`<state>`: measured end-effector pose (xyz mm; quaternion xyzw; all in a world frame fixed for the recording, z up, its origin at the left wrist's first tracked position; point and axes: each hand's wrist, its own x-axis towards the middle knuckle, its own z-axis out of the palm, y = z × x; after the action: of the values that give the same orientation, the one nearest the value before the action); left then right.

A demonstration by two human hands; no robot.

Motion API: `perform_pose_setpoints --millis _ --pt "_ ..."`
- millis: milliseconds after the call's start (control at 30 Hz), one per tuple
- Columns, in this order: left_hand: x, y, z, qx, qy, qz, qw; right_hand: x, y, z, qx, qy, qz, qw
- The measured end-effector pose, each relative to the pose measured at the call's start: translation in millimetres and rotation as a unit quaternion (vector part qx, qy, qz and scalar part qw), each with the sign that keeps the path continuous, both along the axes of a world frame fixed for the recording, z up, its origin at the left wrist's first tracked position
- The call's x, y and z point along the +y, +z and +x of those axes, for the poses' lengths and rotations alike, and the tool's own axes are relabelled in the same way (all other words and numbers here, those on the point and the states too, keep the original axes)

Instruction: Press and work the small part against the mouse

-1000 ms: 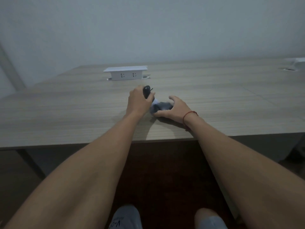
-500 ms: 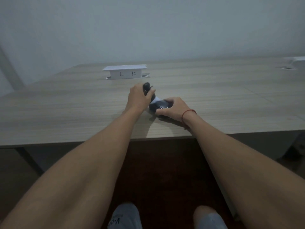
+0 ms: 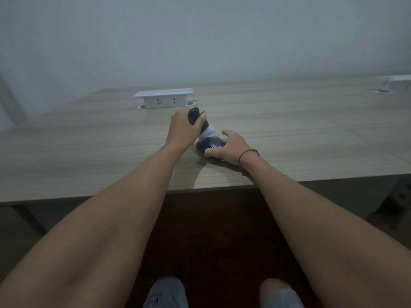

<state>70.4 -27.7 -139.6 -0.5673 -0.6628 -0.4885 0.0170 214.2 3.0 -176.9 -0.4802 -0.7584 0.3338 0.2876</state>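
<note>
While the left hand [image 3: 182,130] grips one black device [image 3: 195,117], the right hand [image 3: 229,145] clasps a second [image 3: 210,144].

head view looks down, near the table [image 3: 89,156].

Both bare forearms stretch forward side by side, the left hand [image 3: 182,130] raised a little with its fingers curled in a grip, the right hand [image 3: 229,145] lower, palm down, fingers bent and spread.
</note>
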Motion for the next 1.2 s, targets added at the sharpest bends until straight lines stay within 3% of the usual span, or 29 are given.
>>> perform_pose_setpoints --millis 67,267,467,567,700,867,1033,1100,1200 --pt "2.9 8.6 9.4 -0.014 -0.035 0.028 0.999 -0.1 -0.3 -0.1 0.008 0.007 -0.003 1.000" --pt "14.5 5.4 -0.3 0.109 0.017 -0.121 0.987 -2.1 -2.0 -0.8 0.008 0.000 0.005 1.000" --pt "4.2 8.7 7.0 -0.034 -0.106 -0.033 0.993 -0.8 -0.8 -0.3 0.070 0.006 -0.025 0.997" --pt "2.0 3.4 11.6 -0.008 -0.099 -0.027 0.995 -3.4 0.2 -0.4 0.073 0.003 -0.034 0.997" --pt "4.0 10.3 8.8 0.095 -0.013 -0.036 0.995 -5.8 1.4 0.5 0.057 -0.002 -0.031 0.998" --pt "4.2 11.9 17.2 0.011 -0.133 -0.082 0.988 -1.3 -0.1 -0.5 0.073 -0.003 -0.039 0.997" --pt "12.5 1.8 9.7 0.080 0.046 -0.054 0.994 -4.4 0.4 0.7 0.053 -0.011 -0.026 0.998" --pt "9.4 -7.1 -0.2 0.053 0.085 -0.065 0.993 -5.9 1.9 0.8 0.034 -0.014 -0.016 0.999" --pt "0.8 -8.4 -9.1 -0.023 0.048 -0.025 0.998 -5.0 2.1 1.0 0.030 -0.017 -0.008 0.999"
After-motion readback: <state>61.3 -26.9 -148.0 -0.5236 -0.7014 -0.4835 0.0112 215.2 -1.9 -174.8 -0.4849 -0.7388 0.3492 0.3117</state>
